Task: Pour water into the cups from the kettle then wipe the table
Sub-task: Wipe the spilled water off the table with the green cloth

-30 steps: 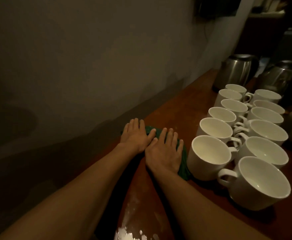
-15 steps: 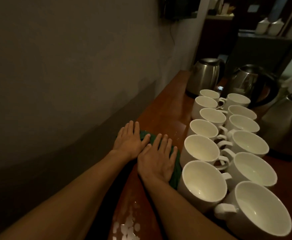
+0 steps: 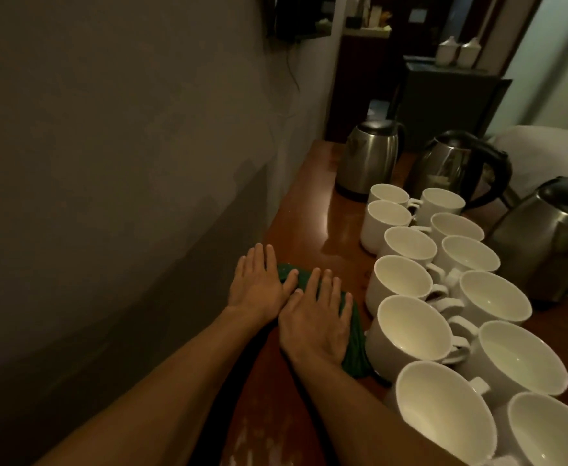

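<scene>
Change since earlier: both hands and the cloth under them are now further along the counter (image 3: 313, 210), and more of the kettles shows at the far end.
Grip, left: left hand (image 3: 257, 285) lies flat, fingers spread, palm down on the far-left end of the green cloth (image 3: 355, 344); it pinches nothing, it only presses.
Grip, right: right hand (image 3: 316, 322) is also flat and spread, palm on the middle of the cloth, thumb touching the left hand's thumb side.
Cloth: mostly covered; a green edge shows to the right of the right hand and a small part shows between the two hands.
Long axis of cloth: runs across the counter strip, from near the wall (image 3: 124, 163) toward the cups.
Cups: white cups (image 3: 407, 331) stand in two rows just beside the cloth's right edge; the nearest may touch it, I cannot tell. Whether they hold water is hard to see.
Key relation: free wood lies ahead of the fingertips, between wall and cups, toward the nearest kettle (image 3: 368, 158).
Nearer hand: the right one is nearer the cups, so I judge it must keep the cloth from pushing them.
Step in hand: the wiping, I judge.
</scene>
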`<state>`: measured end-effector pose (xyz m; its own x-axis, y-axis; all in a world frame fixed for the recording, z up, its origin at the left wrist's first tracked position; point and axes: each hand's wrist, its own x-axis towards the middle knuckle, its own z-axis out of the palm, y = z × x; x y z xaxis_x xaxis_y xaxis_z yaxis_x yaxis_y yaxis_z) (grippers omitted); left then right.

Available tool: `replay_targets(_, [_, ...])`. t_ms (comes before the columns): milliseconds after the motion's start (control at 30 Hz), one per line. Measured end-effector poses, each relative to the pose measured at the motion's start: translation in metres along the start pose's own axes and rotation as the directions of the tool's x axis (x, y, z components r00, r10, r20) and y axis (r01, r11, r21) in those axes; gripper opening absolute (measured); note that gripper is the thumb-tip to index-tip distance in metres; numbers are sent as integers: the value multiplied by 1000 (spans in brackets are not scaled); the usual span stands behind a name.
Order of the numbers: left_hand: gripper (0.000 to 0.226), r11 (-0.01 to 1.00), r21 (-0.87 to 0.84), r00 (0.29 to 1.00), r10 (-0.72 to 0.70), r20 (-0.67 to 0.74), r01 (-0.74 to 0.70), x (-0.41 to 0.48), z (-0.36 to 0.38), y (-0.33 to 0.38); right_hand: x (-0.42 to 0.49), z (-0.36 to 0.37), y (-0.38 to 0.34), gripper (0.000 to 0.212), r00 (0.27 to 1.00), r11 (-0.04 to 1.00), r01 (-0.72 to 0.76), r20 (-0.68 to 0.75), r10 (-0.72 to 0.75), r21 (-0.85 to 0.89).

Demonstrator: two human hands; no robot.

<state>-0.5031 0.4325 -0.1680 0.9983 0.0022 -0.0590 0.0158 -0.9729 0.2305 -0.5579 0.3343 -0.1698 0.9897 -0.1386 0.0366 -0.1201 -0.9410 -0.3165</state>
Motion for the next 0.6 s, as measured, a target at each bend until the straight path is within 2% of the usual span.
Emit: replay_targets(600, [81, 992, -63, 994, 108, -10, -109, 126, -2, 6, 116, 4, -15, 60, 997, 997, -74, -15, 74, -22])
